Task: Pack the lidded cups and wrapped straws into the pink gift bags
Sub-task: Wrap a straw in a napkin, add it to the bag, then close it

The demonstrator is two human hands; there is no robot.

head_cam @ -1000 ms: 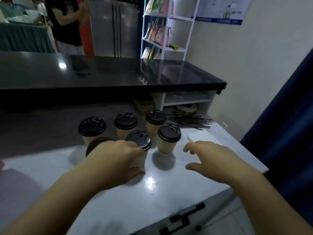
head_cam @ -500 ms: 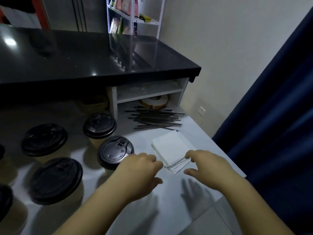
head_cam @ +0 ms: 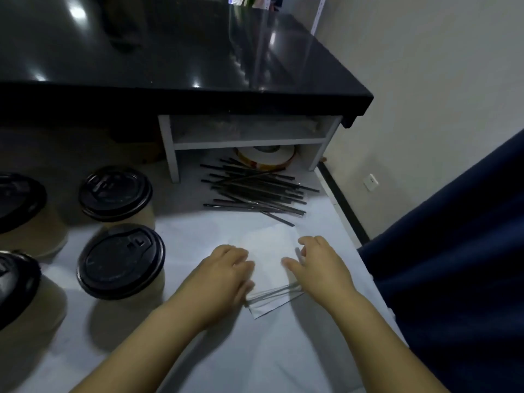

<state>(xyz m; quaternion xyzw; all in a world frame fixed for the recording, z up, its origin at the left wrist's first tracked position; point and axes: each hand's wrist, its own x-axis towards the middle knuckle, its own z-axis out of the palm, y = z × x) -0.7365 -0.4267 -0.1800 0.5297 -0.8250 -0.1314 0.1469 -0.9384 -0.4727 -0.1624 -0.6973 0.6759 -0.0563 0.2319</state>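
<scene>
While lidded cups (head_cam: 120, 262) stand leftward, the left hand (head_cam: 224, 276) and right hand (head_cam: 320, 268) rest, fingers loosely spread, on a flat white stack (head_cam: 269, 251); wrapped straws (head_cam: 255, 191) lie beyond.

Black-lidded cups (head_cam: 120, 260) upright at left, dark straws (head_cam: 255, 191) piled behind

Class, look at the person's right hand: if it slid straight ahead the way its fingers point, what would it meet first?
The right hand rests on the white flat stack. Beyond that, its fingers aim up and left at the pile of wrapped straws, which is probably the first thing it would meet, though depth is hard to judge.
</scene>
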